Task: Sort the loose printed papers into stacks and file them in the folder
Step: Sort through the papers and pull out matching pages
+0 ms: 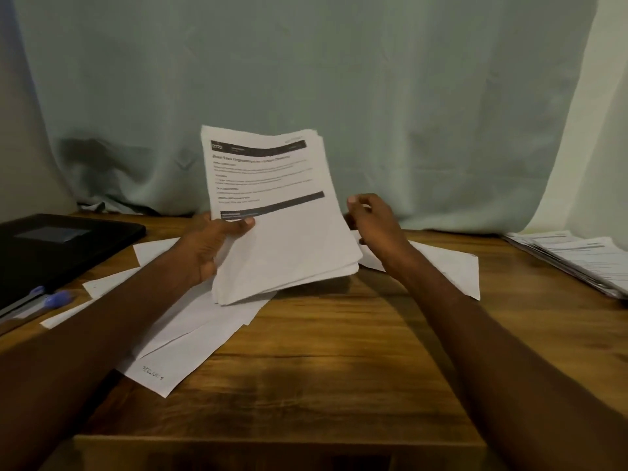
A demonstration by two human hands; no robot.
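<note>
Holding: left hand [207, 248] grips paper bundle [275, 212], thumb on top, raised over table [339, 351]
Right hand [373, 220]: loosely curled, holding nothing, beside bundle
Folder [61, 246]: far left

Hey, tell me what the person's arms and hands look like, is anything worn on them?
Both forearms are bare all the way to the frame edge: no sleeves show. The left hand and right hand wear no gloves, and no watch, bracelet or ring is visible. A short, pale nail shows on the right hand.

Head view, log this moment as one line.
left hand: holds printed sheaf | right hand: open beside it | black folder: closed | loose sheets: on table
</note>
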